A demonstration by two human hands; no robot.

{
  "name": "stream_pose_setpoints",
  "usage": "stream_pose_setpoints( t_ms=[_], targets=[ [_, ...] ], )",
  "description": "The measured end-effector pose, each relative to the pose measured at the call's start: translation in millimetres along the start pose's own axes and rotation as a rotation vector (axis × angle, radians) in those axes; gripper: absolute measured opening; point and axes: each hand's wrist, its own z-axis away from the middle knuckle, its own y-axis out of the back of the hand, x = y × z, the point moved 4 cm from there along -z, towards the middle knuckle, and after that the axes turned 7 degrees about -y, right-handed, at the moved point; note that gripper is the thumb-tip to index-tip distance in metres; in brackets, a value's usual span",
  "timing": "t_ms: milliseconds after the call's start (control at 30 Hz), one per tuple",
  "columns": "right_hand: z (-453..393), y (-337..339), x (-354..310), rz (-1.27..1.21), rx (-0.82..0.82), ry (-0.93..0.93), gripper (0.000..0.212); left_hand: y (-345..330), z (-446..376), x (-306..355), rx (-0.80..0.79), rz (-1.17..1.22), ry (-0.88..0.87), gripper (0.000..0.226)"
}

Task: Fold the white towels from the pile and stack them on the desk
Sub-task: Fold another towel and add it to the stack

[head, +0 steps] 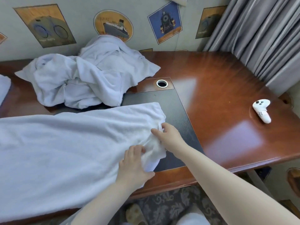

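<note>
A large white towel [65, 151] lies spread flat over the front left of the wooden desk [227, 98]. Its right end is bunched where both hands meet it. My left hand [134, 166] grips the near right corner of that towel. My right hand [167, 135] pinches the towel's right edge a little farther back. Behind it, a rumpled pile of white towels [87, 75] sits against the wall at the back left. Another white towel edge [4, 88] shows at the far left.
A dark desk pad [172, 111] lies under the towel's right end, with a round cable hole [161, 83] behind it. A white controller [262, 110] rests on the desk's right side. Grey curtains [263, 38] hang at the right. Patterned carpet lies below the desk's front edge.
</note>
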Motion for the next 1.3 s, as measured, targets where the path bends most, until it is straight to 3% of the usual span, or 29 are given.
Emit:
stream_pose_setpoints(
  t_ms=[67,133,200,233,333,367,433,500,533,600,667,733,833,900,933,1000,1067,1167,1200,1300],
  targets=[
    [-9.0,-10.3,-19.9,-0.252,-0.235,-0.095,0.017,6.1,-1.5,-8.0,0.051,0.101,0.054,0.054],
    [-16.7,-19.7,-42.4,-0.550,-0.493,-0.137,0.023,20.2,-8.9,-19.0,0.162,0.241,0.151,0.033],
    [-27.7,-22.0,-51.3,-0.753,-0.538,-0.155,0.027,38.7,-19.9,-39.1,0.346,0.414,0.343,0.019],
    [-34.2,-20.3,-47.7,-0.753,-0.459,-0.136,0.030,50.2,-23.8,-50.0,0.427,0.436,0.436,0.019],
    [-41.1,-8.4,-4.4,-0.213,-0.116,-0.033,0.026,77.0,-22.8,-73.6,0.596,0.343,0.668,0.019],
    [-39.6,-8.6,16.8,-0.030,-0.084,-0.041,0.021,80.1,-19.2,-73.5,0.641,0.260,0.700,0.025],
    [-35.1,-10.0,58.4,0.107,-0.110,-0.145,0.017,73.0,-9.9,-51.7,0.695,0.064,0.587,0.041],
    [-28.8,-19.1,79.6,0.141,-0.190,-0.208,0.023,43.9,1.4,-15.1,0.620,0.071,0.354,0.040],
    [-23.6,-25.3,83.2,0.208,-0.250,-0.183,0.027,21.8,9.1,1.1,0.495,0.112,0.269,0.038],
    [-13.4,-34.1,81.3,0.394,-0.317,-0.055,0.031,-22.6,27.0,23.2,0.198,0.161,0.226,0.050],
    [-7.2,-33.7,77.9,0.442,-0.229,0.060,0.037,-54.9,41.4,28.4,0.049,0.146,0.256,0.070],
    [-4.7,-31.7,75.5,0.235,-0.201,-0.015,0.041,-63.5,43.1,26.6,0.032,0.093,0.291,0.073],
    [0.4,-36.8,66.7,-0.183,-0.396,-0.444,0.026,-45.2,30.4,23.1,0.031,0.081,0.342,0.046],
    [-1.2,-35.6,51.4,-0.163,-0.505,-0.494,0.017,-19.8,21.1,18.7,0.047,0.114,0.368,0.011],
    [-4.5,-31.7,37.4,-0.139,-0.540,-0.440,0.017,-7.7,16.8,15.3,0.045,0.163,0.390,0.021],
    [-12.4,-22.0,3.4,-0.222,-0.647,-0.316,0.011,26.9,6.6,5.1,0.138,0.353,0.432,0.038],
    [-19.6,-8.3,-28.1,-0.424,-0.718,-0.228,0.011,76.0,-8.1,-10.6,0.386,0.398,0.476,0.035],
    [-33.2,2.7,-27.6,-0.407,-0.482,-0.158,0.014,135.0,-14.9,-35.8,0.832,0.291,0.623,0.005],
    [-34.0,0.1,-12.4,-0.361,-0.397,-0.197,0.012,135.1,-15.5,-38.9,0.904,0.323,0.650,0.019],
    [-17.0,-26.4,42.7,-0.362,-0.323,-0.426,0.020,95.0,-13.1,-22.5,0.825,0.260,0.515,0.044]
  ],
)
